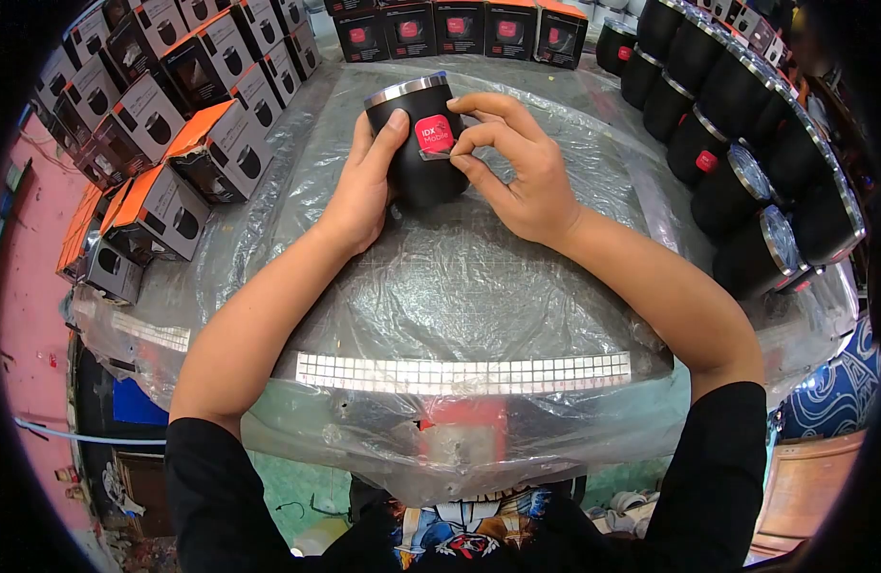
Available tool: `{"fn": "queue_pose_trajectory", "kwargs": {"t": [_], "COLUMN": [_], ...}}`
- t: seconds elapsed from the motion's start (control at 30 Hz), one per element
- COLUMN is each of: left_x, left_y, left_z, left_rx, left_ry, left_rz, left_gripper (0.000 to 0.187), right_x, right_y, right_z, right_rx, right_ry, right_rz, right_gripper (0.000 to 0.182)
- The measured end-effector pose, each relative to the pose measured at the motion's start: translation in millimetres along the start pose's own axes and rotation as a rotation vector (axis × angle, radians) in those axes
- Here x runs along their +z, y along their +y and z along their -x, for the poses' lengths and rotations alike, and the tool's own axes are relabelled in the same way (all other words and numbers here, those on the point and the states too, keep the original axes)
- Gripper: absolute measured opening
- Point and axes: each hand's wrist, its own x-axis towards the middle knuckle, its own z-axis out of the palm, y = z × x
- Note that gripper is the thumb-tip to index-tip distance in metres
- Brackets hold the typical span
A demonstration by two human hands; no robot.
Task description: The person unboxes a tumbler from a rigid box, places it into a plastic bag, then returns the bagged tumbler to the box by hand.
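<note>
A black tumbler (423,186) with a silver rim is held up over the table, slightly tilted. My left hand (362,181) wraps around its left side, thumb on the front. On the tumbler's front is a red sticker (435,134) reading "IDX Mobile". My right hand (517,164) pinches the lower right corner of that sticker, where a clear edge shows between thumb and index finger. The other right fingers rest near the tumbler's upper right side.
Boxes with orange tops (221,148) are stacked at the left, and more boxes (460,31) line the back. Many black tumblers (727,191) stand in rows at the right. Clear plastic sheeting (517,286) covers the table, with a strip of white squares (460,373) near the front edge.
</note>
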Motion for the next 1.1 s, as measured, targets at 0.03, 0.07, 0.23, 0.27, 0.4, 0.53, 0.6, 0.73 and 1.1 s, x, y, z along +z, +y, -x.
{"fn": "queue_pose_trajectory", "kwargs": {"t": [0.03, 0.07, 0.23, 0.27, 0.4, 0.53, 0.6, 0.73, 1.1], "left_x": [0, -1, -2, -8, -13, -15, -17, -16, -8], "left_y": [0, 0, 1, -2, -3, -5, -9, -10, -3], "left_z": [0, 0, -2, -6, -10, -12, -14, -14, -6], "left_rx": [0.001, -0.004, -0.011, -0.062, -0.118, -0.117, -0.127, -0.100, -0.041], "left_ry": [0.000, 0.001, 0.009, -0.006, -0.009, -0.032, -0.045, -0.057, -0.012], "left_rz": [0.000, -0.001, -0.014, 0.022, 0.123, 0.131, 0.125, 0.148, 0.129], "left_gripper": [0.063, 0.064, 0.065, 0.065, 0.064, 0.064, 0.064, 0.064, 0.071], "right_x": [0, 0, 1, 0, 4, -17, -41, -94, -156], "right_y": [1, 2, 3, 2, -1, 11, 6, -29, -110], "right_z": [0, 0, 1, 2, 1, -18, -35, -78, -62], "right_rx": [-0.012, -0.025, 0.004, 0.021, 0.141, 0.186, 0.235, 0.239, 0.658], "right_ry": [-0.001, -0.002, 0.002, 0.009, 0.098, 0.003, -0.128, -0.486, -1.165], "right_rz": [-0.006, -0.012, -0.092, -0.136, -0.355, -0.288, -0.245, -0.092, 0.181], "right_gripper": [0.011, 0.011, 0.010, 0.009, 0.005, 0.007, 0.009, 0.015, 0.033]}}
